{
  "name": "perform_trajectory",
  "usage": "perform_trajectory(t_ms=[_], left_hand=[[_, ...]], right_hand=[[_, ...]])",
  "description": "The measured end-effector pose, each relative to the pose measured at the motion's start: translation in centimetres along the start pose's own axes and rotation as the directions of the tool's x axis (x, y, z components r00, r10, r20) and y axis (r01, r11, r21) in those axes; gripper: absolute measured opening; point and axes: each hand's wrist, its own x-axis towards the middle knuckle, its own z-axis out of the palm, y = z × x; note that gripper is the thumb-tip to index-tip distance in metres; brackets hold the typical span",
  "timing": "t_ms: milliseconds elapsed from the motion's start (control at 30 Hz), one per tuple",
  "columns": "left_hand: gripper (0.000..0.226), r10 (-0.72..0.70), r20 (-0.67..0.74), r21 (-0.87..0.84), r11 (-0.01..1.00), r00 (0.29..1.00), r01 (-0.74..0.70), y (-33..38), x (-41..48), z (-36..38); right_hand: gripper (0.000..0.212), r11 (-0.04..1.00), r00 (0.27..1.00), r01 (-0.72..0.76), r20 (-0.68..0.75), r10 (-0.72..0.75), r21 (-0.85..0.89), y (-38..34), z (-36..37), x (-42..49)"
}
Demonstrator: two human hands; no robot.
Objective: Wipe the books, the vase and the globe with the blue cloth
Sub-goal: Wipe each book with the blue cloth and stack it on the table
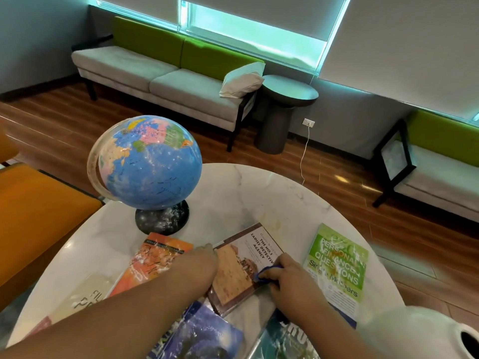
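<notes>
The right hand (287,278) has its fingers curled around a bunched blue cloth (264,273), pressing it onto the cover of a brown book (241,270). The left hand (202,257) rests with fairly straight fingers on that book's left edge. An orange book (155,260) and a green book (339,260) lie on either side on the white table (259,193), with the globe (150,161) behind and the vase (420,332) at the near right.
</notes>
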Motion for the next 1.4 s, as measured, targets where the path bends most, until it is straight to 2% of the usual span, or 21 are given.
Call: perform_trajectory(t_ms=[67,200,300,400,533,667,833,1233,1333,1400], left_hand=[[0.040,-0.059,0.035,-0.056,0.997,0.998,0.061,0.2,0.6,-0.1],[0.046,-0.116,0.120,-0.093,0.987,0.986,0.128,1.0,1.5,-0.3],[0.031,-0.116,0.158,-0.111,0.985,0.981,0.134,3.0,2.4,-1.0],[0.018,-0.139,0.150,-0.154,0.975,0.979,0.162,4.8,3.5,-1.8],[0.029,-0.088,0.009,-0.192,0.977,0.996,0.088,5.6,4.8,-1.8],[0.032,-0.081,-0.040,-0.182,0.981,0.996,0.072,7.2,6.1,-2.5],[0.031,-0.120,-0.033,-0.215,0.970,0.992,0.110,9.2,8.0,-3.7],[0.030,-0.102,-0.044,-0.152,0.984,0.994,0.094,9.9,11.3,-4.0],[0.043,-0.096,-0.028,-0.218,0.972,0.995,0.087,9.5,10.5,-3.8],[0.055,-0.066,-0.151,-0.282,0.959,0.986,0.021,8.4,8.8,-2.6]], right_hand=[[0.033,0.998,0.998,-0.058,-0.015,0.058,0.032,0.4,0.0,-0.1],[0.029,0.995,0.996,-0.091,0.021,0.090,0.039,0.8,0.0,-0.2],[0.040,0.992,0.988,-0.124,0.091,0.127,-0.038,0.1,0.1,0.1],[0.049,0.969,0.974,-0.209,0.066,0.219,-0.129,-0.1,0.4,0.7],[0.047,0.926,0.949,-0.311,-0.021,0.314,-0.212,1.3,0.4,2.0],[0.034,0.894,0.922,-0.383,-0.039,0.385,-0.231,3.0,-0.3,3.4],[0.026,0.881,0.909,-0.413,-0.040,0.415,-0.230,5.3,-1.2,5.2],[0.026,0.855,0.891,-0.435,0.001,0.454,-0.283,7.3,-1.4,7.8],[0.030,0.873,0.894,-0.438,-0.007,0.447,-0.213,7.1,-2.1,6.9],[0.035,0.893,0.893,-0.449,-0.067,0.446,-0.036,6.9,-2.5,5.4]])
